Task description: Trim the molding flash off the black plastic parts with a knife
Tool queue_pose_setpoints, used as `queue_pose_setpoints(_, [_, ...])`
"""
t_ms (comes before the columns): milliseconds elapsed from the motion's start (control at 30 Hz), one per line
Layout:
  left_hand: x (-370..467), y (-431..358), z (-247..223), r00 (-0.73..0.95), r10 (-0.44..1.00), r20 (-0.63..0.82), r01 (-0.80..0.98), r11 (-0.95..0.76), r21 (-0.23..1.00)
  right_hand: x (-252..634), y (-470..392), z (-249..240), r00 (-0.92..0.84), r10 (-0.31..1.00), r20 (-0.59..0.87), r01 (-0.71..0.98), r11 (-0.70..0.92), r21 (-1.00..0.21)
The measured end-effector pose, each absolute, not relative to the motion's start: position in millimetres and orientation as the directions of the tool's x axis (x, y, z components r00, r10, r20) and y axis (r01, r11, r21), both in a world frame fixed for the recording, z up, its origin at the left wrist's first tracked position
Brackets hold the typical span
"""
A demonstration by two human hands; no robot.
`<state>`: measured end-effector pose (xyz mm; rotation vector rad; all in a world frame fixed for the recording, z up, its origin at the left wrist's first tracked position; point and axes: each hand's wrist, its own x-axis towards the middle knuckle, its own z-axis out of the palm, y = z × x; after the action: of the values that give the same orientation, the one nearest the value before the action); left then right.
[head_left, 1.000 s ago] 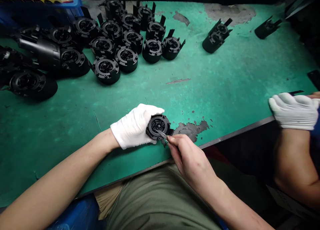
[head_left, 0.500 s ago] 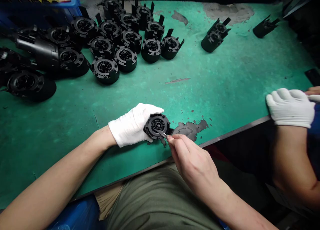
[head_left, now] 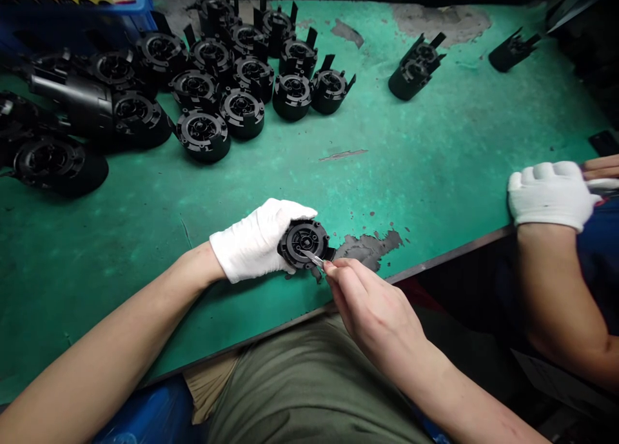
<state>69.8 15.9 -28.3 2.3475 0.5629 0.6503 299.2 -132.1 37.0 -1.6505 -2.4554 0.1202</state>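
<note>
My left hand (head_left: 264, 238), in a white glove, is wrapped round a round black plastic housing (head_left: 305, 243) with its ringed face turned up toward me. My bare right hand (head_left: 362, 296) pinches a slim metal blade (head_left: 313, 258), which looks like a scalpel or craft knife. Its tip rests at the housing's face, just below the centre. The knife's handle is hidden in my fingers. Both hands are near the table's front edge.
Several similar black housings (head_left: 203, 135) stand at the back left of the green table (head_left: 309, 180), beside a blue bin (head_left: 140, 12). More housings (head_left: 411, 77) stand back right. A co-worker's gloved hand (head_left: 546, 196) is at the right edge.
The co-worker's gloved hand and forearm have shifted slightly left and up. My own hands, the housing and the knife look almost unmoved.
</note>
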Motion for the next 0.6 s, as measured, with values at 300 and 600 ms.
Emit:
queue_pose_setpoints(300, [69.9,15.4,-25.1,0.789,0.571,0.227,0.266,-0.65,0.712,307.5,-131.8,30.5,-0.382,0.92,0.084,0.832,0.382,-0.403])
queue_pose_setpoints(600, [63.8,21.1,-9.4,0.812,0.564,0.149,0.202,-0.511,0.836,324.8,-132.3,22.2,-0.35,0.924,0.153,0.759,0.375,-0.532])
